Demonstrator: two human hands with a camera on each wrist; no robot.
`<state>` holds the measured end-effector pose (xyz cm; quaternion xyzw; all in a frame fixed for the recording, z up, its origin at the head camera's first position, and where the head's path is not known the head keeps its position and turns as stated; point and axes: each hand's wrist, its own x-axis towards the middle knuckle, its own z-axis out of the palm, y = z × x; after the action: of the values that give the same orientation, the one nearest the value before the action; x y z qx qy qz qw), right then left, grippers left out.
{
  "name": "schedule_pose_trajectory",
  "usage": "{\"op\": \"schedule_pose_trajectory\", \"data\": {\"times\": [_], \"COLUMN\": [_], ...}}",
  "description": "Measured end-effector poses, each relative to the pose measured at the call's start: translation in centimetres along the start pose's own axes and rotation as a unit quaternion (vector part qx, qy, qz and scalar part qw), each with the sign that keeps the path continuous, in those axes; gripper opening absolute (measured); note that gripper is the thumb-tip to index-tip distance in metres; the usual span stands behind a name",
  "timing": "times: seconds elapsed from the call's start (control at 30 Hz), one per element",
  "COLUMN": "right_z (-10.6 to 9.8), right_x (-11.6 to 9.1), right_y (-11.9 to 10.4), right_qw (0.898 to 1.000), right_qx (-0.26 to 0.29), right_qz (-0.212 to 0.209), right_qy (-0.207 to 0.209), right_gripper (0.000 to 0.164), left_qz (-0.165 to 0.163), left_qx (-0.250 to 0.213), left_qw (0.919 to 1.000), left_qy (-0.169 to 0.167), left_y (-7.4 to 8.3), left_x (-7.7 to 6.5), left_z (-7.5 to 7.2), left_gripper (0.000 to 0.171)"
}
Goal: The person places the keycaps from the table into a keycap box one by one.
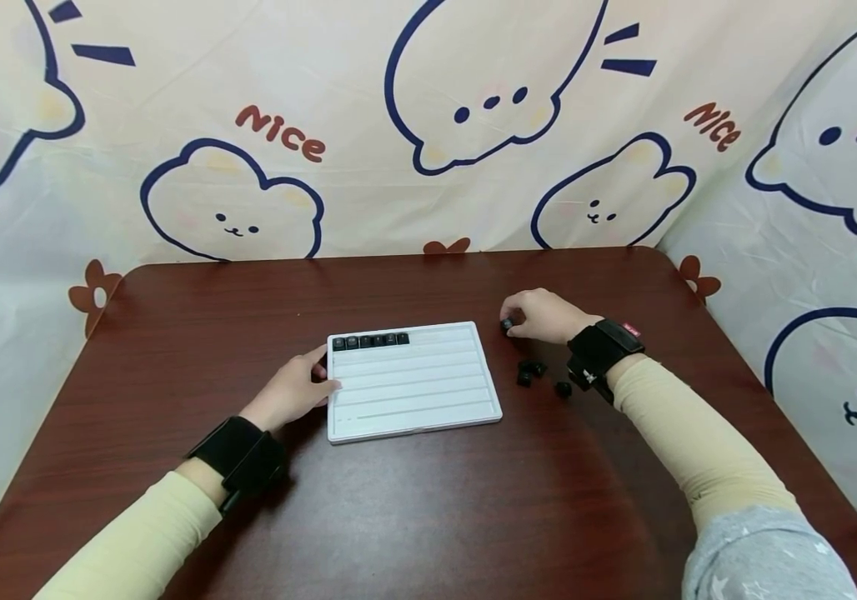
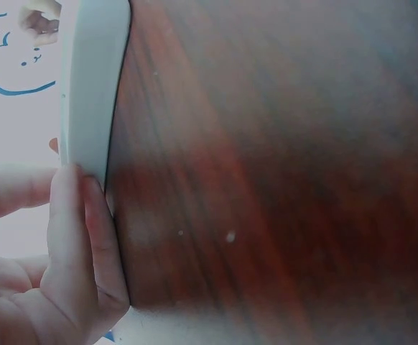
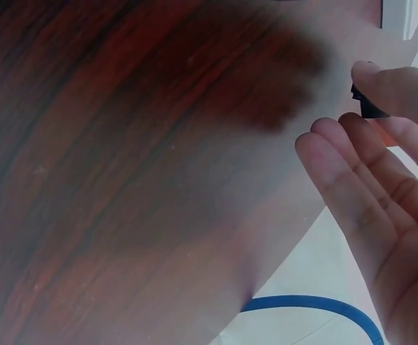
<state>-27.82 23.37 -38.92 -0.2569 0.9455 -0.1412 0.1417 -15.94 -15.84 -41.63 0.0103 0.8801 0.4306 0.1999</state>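
Note:
A white ridged tray (image 1: 415,390) lies on the table, with a row of several black keycaps (image 1: 370,341) along the left part of its top ridge. My left hand (image 1: 295,390) grips the tray's left edge, and in the left wrist view its fingers (image 2: 71,230) press against the tray's side (image 2: 94,86). Off the tray's upper right corner, my right hand (image 1: 547,316) pinches one black keycap (image 3: 367,104) between thumb and finger. The other fingers (image 3: 331,162) of that hand extend loosely below it.
Several loose black keycaps (image 1: 531,369) lie in a small cluster right of the tray, and a single keycap (image 1: 563,389) sits nearer the right wrist strap (image 1: 599,354). The brown table (image 1: 428,517) meets a printed cloth (image 1: 368,200) at its back edge.

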Motion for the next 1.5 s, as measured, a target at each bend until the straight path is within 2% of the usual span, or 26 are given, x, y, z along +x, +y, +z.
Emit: {"op": "schedule_pose_trajectory", "data": {"times": [0.37, 0.63, 0.83, 1.0, 1.5], "right_z": [-0.9, -1.2, -1.5, -1.7, -1.1], "right_x": [-0.3, -0.4, -0.4, -0.1, 0.6], "right_y": [-0.6, -1.8, -2.6, -2.9, -3.7], "right_qw": [1.000, 0.999, 0.998, 0.997, 0.997], "right_qx": [0.010, 0.010, 0.006, 0.007, 0.030], "right_qz": [-0.009, -0.040, -0.051, -0.060, -0.067], "right_qy": [0.019, 0.030, 0.035, 0.039, 0.032], "right_gripper": [0.014, 0.016, 0.016, 0.017, 0.018], "left_qz": [-0.003, -0.012, -0.006, -0.008, 0.002], "left_qx": [0.003, 0.020, 0.000, 0.007, -0.002], "left_qw": [1.0000, 0.9997, 1.0000, 0.9999, 1.0000], "left_qy": [0.004, 0.006, 0.004, 0.005, 0.005], "left_y": [0.0, 0.0, 0.1, 0.2, 0.0], "left_x": [0.1, -0.2, -0.3, -0.3, -0.1], "left_z": [0.1, 0.3, 0.2, 0.2, 0.1], "left_gripper": [0.074, 0.072, 0.072, 0.072, 0.072]}}
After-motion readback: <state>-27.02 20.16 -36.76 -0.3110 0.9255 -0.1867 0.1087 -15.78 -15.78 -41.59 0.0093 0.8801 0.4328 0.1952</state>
